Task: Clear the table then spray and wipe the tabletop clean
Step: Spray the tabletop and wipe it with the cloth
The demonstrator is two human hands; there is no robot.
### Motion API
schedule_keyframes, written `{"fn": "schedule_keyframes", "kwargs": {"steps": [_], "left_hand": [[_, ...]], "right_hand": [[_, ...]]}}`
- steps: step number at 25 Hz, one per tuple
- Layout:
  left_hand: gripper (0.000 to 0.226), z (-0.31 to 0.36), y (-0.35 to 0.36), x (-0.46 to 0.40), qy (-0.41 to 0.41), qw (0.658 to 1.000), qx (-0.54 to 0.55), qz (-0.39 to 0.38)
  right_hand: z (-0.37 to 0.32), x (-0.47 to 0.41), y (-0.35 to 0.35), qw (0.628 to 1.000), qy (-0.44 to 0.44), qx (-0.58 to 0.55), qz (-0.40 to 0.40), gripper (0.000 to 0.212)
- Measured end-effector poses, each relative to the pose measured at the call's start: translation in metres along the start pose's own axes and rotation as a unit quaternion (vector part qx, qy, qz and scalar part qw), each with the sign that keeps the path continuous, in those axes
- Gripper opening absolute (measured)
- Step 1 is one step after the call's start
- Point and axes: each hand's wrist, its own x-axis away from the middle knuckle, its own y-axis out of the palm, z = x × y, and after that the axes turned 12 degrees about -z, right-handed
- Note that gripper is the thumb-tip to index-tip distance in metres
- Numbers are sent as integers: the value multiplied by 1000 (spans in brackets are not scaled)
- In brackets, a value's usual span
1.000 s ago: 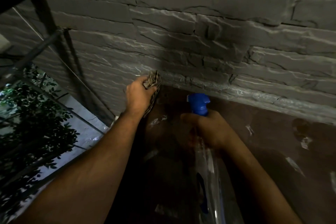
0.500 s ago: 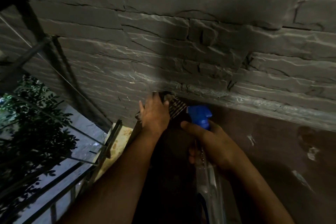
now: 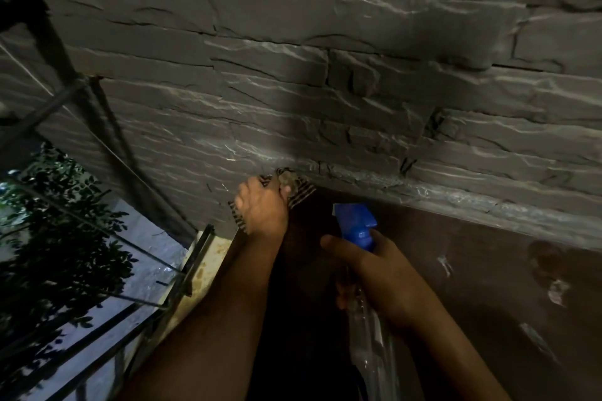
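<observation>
The left hand (image 3: 260, 210) presses a striped cloth (image 3: 301, 194) onto the far corner of the brown tabletop (image 3: 456, 270), right where it meets the gray stone wall (image 3: 293, 75). The fingers look bent over the cloth, so I think the hand grips it, but the light is dim. The right hand (image 3: 384, 273) is wrapped around the neck of a clear spray bottle (image 3: 371, 352) with a blue spray head (image 3: 355, 221). It holds the bottle up just above the table, near the cloth hand. The nozzle points toward the corner.

Some things could go wrong. The cloth is at the very edge of the table, next to a metal railing (image 3: 182, 273) with a drop and a leafy tree (image 3: 58, 238) beyond it. If the hand slides too far, the cloth could slip off the edge and fall. If the trigger gets squeezed now, the spray may hit the left arm or the wall, not the table. Wet shiny marks (image 3: 558, 291) show on the right side of the table, and they may get missed in the dark.

I cannot read any words or a brand on the bottle. It is too dark and see-through.
</observation>
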Motion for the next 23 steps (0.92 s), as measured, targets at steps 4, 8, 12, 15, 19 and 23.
{"fn": "schedule_keyframes", "kwargs": {"steps": [4,8,12,15,19,23], "left_hand": [[34,-16,13,44,201,978,56,10],[24,-41,0,24,135,989,49,45],[26,9,-8,2,23,998,62,-3],[24,-15,5,43,221,975,11,5],[22,-41,-1,29,122,992,33,28],[26,14,-5,6,48,998,43,0]], "right_hand": [[5,4,-1,1000,1,-19,-3,28],[6,8,-3,1000,4,-25,-6,28],[11,10,-1,1000,7,-25,1,27],[9,16,-1,1000,8,-6,-13,28],[12,19,0,1000,-2,-20,-18,26],[20,17,3,1000,8,-15,4,24]]}}
